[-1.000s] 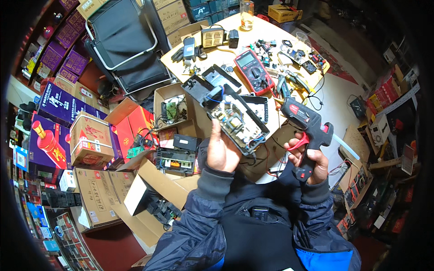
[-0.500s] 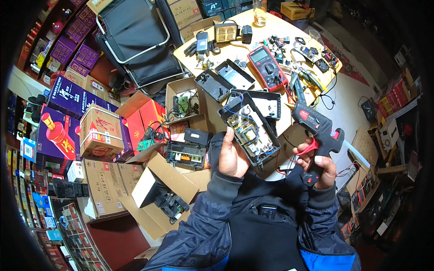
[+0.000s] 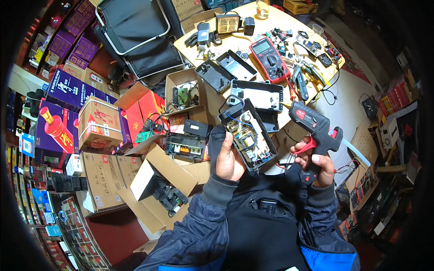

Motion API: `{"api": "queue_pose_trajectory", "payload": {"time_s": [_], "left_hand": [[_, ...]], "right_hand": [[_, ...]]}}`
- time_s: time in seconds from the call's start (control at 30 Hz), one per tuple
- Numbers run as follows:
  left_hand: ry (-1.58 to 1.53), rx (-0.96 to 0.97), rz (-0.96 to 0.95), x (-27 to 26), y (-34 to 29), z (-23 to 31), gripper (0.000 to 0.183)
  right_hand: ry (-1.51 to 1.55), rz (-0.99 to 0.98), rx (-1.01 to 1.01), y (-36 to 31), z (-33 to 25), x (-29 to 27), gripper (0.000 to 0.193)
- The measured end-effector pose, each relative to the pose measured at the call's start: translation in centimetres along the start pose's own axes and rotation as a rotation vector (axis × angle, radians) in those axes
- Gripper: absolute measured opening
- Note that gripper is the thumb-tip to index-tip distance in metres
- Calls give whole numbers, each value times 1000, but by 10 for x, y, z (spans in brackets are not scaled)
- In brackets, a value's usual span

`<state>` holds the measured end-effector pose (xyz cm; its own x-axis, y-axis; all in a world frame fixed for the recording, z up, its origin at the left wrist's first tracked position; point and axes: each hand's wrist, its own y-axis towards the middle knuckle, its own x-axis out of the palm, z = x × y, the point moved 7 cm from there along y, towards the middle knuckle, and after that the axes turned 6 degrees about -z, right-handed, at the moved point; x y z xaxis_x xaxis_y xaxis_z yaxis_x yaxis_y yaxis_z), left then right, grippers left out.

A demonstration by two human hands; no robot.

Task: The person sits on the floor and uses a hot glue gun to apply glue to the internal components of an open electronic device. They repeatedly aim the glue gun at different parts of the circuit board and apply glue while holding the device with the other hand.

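Note:
My left hand (image 3: 229,159) is closed round the left side of an open black plastic case (image 3: 266,156), tilted in front of my body. Inside the case lies a circuit board (image 3: 246,135) with coils, capacitors and a blue wire. A black glue gun (image 3: 312,119) with a red trigger is gripped in my right hand (image 3: 322,167), a pale glue stick coming out of its rear. Its nozzle points toward the upper left, to the right of the case and apart from it. Beyond the case, more black case halves (image 3: 260,95) rest at the table's near edge.
On the wooden table (image 3: 246,43) lie a red multimeter (image 3: 270,58), pliers (image 3: 316,72), loose parts and a glass (image 3: 262,10). Left of me stand cardboard boxes (image 3: 101,180), some holding electronics, and a black folding chair (image 3: 133,38). Shelves line the far left.
The case in my left hand has turned a little more upright and its board faces me more. My right hand still holds the glue gun, shifted slightly left. The view has moved slightly.

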<state>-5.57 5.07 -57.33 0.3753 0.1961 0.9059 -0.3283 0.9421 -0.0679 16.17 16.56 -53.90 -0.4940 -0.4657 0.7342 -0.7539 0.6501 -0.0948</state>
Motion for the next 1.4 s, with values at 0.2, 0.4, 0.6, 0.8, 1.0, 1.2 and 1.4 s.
{"api": "queue_pose_trajectory", "payload": {"time_s": [0.2, 0.4, 0.6, 0.8, 1.0, 1.2, 1.4], "left_hand": [[-9, 1, 21, 2, -9, -2, 70], [-62, -22, 67, 4, -19, -12, 72], [-65, -43, 48, 5, -20, -20, 72], [-60, -56, 61, 4, -24, -24, 73], [-111, -53, 55, 2, -24, -25, 67], [-67, -60, 119, -5, -24, -26, 74], [-61, -57, 109, -5, -24, -24, 74]], "right_hand": [[21, -47, -28, 6, 13, 2, 64], [46, -61, -19, 11, 34, 7, 69], [149, -11, 85, 4, 56, 1, 71], [252, -9, 68, -1, 63, 8, 70], [323, 1, 65, -1, 69, 6, 69], [316, 21, 173, -5, 78, -1, 70], [355, -9, 166, -2, 81, 8, 70]]}}
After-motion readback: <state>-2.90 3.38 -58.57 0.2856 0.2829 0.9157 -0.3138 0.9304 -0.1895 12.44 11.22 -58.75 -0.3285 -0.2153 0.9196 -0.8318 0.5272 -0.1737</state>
